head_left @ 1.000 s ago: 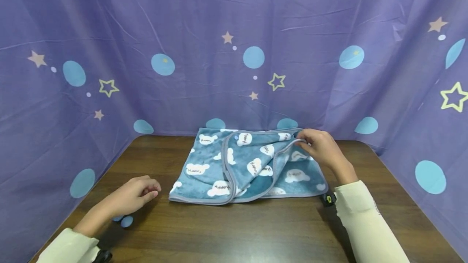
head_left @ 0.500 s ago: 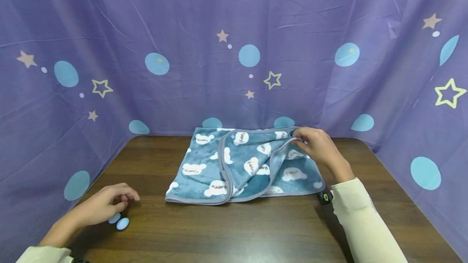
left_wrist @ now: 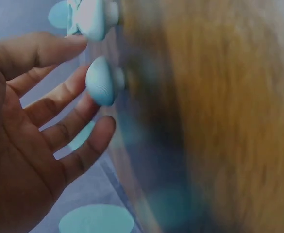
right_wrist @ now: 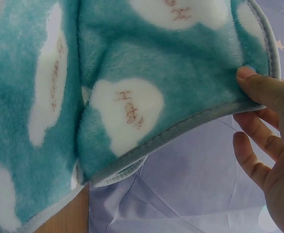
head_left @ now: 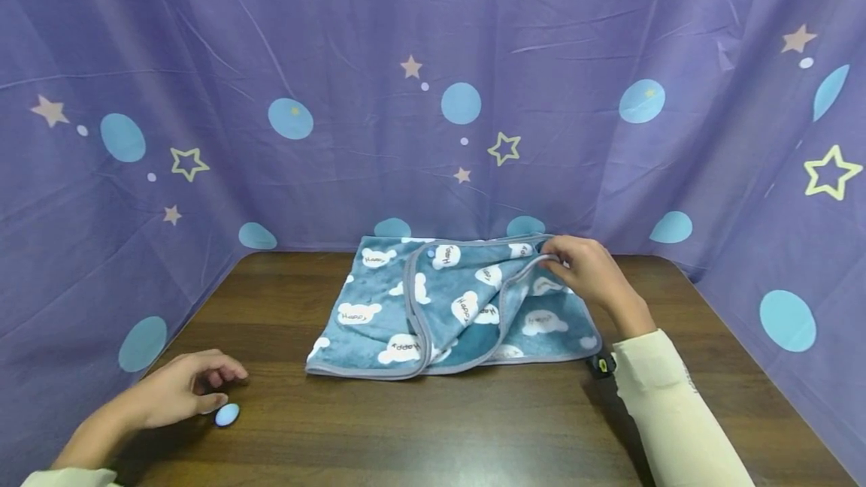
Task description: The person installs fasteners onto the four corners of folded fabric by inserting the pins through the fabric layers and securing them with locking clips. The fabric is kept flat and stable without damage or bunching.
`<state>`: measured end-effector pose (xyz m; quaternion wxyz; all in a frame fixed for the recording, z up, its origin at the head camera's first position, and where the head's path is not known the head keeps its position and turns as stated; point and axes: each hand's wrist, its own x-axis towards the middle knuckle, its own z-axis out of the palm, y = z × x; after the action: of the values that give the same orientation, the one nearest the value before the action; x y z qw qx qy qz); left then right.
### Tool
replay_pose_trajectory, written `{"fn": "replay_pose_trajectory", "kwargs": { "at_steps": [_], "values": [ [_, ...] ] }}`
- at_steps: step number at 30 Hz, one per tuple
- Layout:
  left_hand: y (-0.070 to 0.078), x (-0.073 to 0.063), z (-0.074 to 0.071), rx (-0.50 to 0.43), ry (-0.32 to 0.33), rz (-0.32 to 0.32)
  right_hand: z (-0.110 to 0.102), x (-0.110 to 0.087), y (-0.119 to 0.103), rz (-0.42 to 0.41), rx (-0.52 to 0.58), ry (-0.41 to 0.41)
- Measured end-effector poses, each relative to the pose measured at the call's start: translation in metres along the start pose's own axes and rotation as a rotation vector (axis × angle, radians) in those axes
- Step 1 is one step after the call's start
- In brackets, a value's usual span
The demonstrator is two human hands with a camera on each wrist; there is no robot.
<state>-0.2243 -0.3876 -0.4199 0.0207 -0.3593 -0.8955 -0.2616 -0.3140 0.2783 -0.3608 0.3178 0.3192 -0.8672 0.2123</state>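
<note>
One wood-topped table (head_left: pixel 433 427) stands before a purple curtain (head_left: pixel 338 171) printed with stars and ovals. I note a teal blanket (head_left: pixel 460 314), partly folded, towards the table's far side. The right hand (head_left: pixel 591 273) pinches its lifted edge; the left hand (head_left: pixel 176 391), fingers parted, is right at two pale-blue rounded pieces (left_wrist: pixel 100 81), contact uncertain to me

Fuzzy blanket (head_left: pixel 453 288), glossy wooden table (head_left: pixel 433 427)
</note>
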Motion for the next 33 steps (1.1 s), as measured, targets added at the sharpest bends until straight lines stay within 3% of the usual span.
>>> {"fn": "replay_pose_trajectory", "kwargs": {
  "at_steps": [5,12,18,22,29,33],
  "values": [
    [-0.002,-0.007,-0.007,0.001,-0.037,-0.046,0.000,0.000,0.000,-0.004,0.002,0.011],
    [-0.010,-0.015,-0.006,-0.068,-0.105,-0.116,-0.001,0.000,0.000,0.002,0.006,-0.004],
    [-0.008,-0.011,-0.006,0.023,-0.036,-0.143,-0.001,-0.001,-0.002,0.003,0.013,-0.009],
    [-0.003,-0.004,-0.005,0.093,0.031,-0.127,-0.002,-0.001,-0.002,-0.001,0.012,-0.006],
    [-0.003,0.008,-0.004,0.097,0.068,-0.212,-0.001,-0.001,-0.003,-0.002,0.015,-0.004],
    [-0.007,0.012,-0.004,0.058,0.099,-0.214,0.000,-0.001,-0.003,0.004,0.008,-0.007]
  ]
}}
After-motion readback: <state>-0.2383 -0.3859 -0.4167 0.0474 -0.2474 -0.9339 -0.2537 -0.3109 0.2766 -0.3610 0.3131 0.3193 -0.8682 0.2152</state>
